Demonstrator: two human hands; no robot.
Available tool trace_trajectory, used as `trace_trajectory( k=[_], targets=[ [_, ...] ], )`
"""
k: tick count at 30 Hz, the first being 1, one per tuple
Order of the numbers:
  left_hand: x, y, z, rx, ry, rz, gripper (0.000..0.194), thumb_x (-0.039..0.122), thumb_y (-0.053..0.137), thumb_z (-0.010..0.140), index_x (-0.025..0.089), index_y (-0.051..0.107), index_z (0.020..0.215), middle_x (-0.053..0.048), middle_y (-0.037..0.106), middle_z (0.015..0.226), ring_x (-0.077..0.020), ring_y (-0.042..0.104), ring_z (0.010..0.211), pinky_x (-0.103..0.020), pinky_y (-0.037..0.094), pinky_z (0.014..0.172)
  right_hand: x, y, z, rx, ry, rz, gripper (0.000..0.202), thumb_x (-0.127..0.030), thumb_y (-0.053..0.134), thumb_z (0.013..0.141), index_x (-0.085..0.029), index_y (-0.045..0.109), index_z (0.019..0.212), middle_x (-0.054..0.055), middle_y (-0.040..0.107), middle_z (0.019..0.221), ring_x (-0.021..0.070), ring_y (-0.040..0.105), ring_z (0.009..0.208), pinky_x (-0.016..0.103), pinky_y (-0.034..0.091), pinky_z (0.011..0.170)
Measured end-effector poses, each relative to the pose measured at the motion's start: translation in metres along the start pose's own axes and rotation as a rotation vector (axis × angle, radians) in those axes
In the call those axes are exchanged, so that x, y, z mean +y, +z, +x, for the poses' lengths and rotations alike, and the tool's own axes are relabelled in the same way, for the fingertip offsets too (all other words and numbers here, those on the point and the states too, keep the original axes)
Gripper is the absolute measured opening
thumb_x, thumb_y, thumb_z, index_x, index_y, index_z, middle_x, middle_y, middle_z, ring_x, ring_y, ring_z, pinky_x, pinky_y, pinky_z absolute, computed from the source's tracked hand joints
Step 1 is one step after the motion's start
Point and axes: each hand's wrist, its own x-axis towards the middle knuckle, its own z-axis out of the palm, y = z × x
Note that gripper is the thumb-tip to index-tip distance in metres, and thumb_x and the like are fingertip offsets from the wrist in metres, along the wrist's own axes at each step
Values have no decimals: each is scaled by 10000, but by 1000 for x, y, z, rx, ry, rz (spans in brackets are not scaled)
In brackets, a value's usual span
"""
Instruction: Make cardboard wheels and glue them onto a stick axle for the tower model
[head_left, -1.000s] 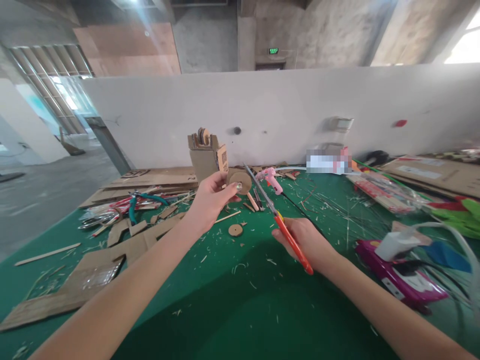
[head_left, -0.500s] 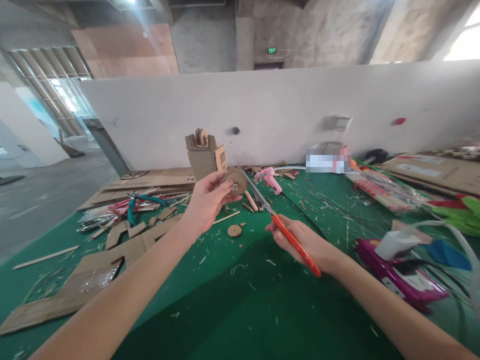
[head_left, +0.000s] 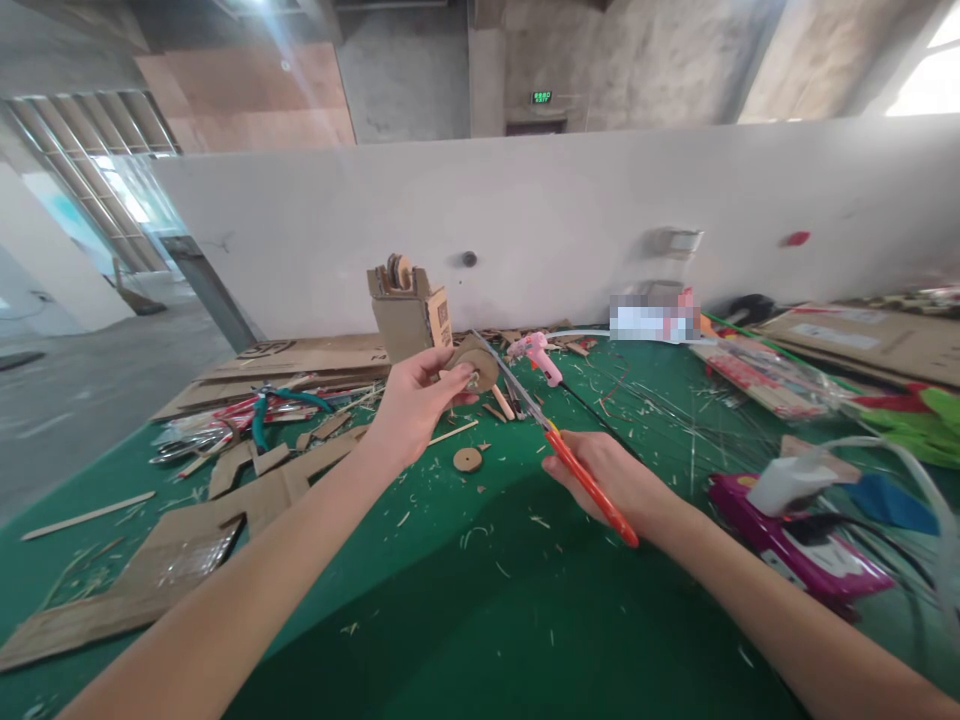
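My left hand point(head_left: 420, 402) pinches a round cardboard disc point(head_left: 486, 366) between thumb and fingers, raised over the table. My right hand point(head_left: 596, 470) is closed around the orange handles of a pair of scissors point(head_left: 589, 485). The blades point up and left, and their tips lie at the disc's right edge. Below the disc, a smaller cardboard disc point(head_left: 467, 459) with a centre hole lies flat on the green table point(head_left: 480, 600). Behind my left hand stands a cardboard box point(head_left: 409, 325) with a small wheel mounted on top.
A pink glue gun point(head_left: 536, 355) rests beyond the scissors, its cord trailing right. Teal-handled pliers point(head_left: 261, 420) and cardboard scraps point(head_left: 176, 550) lie to the left. At the right sits a purple power strip point(head_left: 799, 545) with plugs. A white partition point(head_left: 562, 220) borders the far side.
The disc appears slightly turned in my left hand, and the scissors' handles have drawn a little closer together. The whole view has shifted slightly.
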Motion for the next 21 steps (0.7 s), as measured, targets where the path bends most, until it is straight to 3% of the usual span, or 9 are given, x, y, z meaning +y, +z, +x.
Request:
trace_trajectory(
  k=[6,10,15,21],
  targets=[
    [2,3,-1,1,-26,-16,316,334,790,692,146,678,919,-51,700,860,-136,670,735,-214,557,607,-2,6,0,74,62,-78,472,-567,351,924,-229,332,596,8,466,537,141,411,488,290,283,520],
    [1,1,0,81,8,-48,380,275,794,684,203,582,991,0,668,808,-124,654,701,-233,556,593,-1,5,1,81,56,-21,486,-576,346,922,-223,393,592,14,479,536,144,427,484,292,299,510],
    [-2,-2,2,116,111,-15,303,264,746,733,243,509,922,29,636,796,-111,643,708,-219,536,593,2,-2,-2,7,-22,161,490,-576,343,928,-181,583,764,54,589,666,178,547,589,292,402,549],
    [-3,-2,3,171,212,61,280,286,760,722,216,525,857,28,599,819,-74,593,649,-199,528,574,-4,-5,-5,-45,-96,220,494,-605,340,927,-176,585,912,83,627,824,192,575,686,309,449,627]
  ],
)
